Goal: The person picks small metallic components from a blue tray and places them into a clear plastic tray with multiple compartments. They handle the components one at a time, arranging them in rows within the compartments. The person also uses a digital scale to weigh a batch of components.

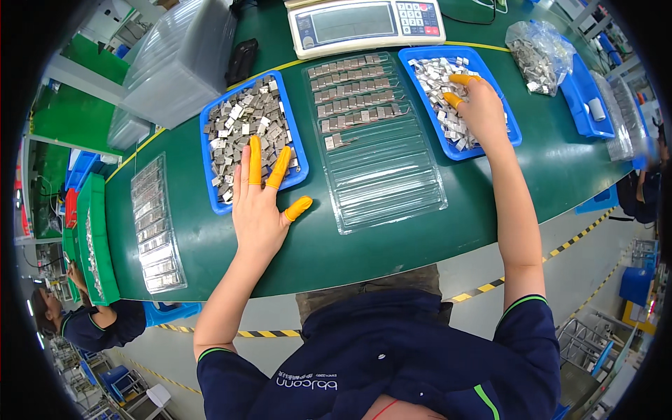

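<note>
My left hand (257, 210) rests with fingers spread over the near part of a blue tray (222, 208) heaped with small grey metal pieces (238, 115). Yellow finger cots cover its thumb and two fingers. Over another blue tray (458, 152), my right hand (483, 112) reaches among small white-and-silver pieces (430, 70). Its yellow-capped thumb and index finger are apart, with nothing visible held between them; the other fingers are hidden. Between both trays lies a clear ribbed plastic tray (385, 185). Metal pieces fill its far rows, and one short group starts the row below.
A weighing scale (364, 28) stands at the back. Clear plastic trays (175, 63) are stacked at the back left. A filled clear tray (157, 224) and a green bin (98, 245) lie left. Bagged pieces (535, 59) sit back right. Another person (98, 322) works at far left.
</note>
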{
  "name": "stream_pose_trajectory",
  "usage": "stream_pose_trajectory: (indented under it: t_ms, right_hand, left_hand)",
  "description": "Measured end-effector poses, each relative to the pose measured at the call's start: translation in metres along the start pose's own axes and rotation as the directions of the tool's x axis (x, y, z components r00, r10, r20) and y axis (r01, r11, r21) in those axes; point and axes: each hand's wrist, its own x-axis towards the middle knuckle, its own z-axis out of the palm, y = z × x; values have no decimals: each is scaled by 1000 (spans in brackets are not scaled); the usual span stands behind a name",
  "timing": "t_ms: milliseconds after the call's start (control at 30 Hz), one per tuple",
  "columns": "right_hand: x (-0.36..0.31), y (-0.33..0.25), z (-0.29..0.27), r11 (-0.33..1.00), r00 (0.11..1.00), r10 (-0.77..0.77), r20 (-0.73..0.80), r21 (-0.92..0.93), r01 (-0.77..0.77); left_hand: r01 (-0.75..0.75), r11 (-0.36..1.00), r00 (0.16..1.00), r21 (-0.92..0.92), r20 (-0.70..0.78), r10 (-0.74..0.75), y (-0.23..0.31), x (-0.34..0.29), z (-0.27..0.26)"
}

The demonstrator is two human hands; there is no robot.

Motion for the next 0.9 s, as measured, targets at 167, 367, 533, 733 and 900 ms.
stream_pose_trajectory:
  t_ms: [167, 367, 533, 733, 900]
  right_hand:
    - [2, 1, -1, 986, 986, 149, -70, -71, -154]
    - [2, 3, -5, 984, 988, 142, -62, 117, -134]
    - [5, 10, -8, 975, 980, 155, -125, 181, -131]
    - [5, 8, -9, 959, 970, 217, -114, 210, -189]
    - [6, 7, -14, 948, 950, 279, -141, 196, -250]
  left_hand:
    - [-17, 1000, 1000, 25, 19, 17, 1, 2, -1]
    - [-44, 999, 999, 17, 30, 44, 1, 6, -4]
    - [-44, 999, 998, 17, 42, 43, 4, 7, -2]
    - [-40, 999, 997, -31, 71, 42, 7, 9, -2]
    - [-66, 995, 995, -70, 75, 72, 5, 10, -4]
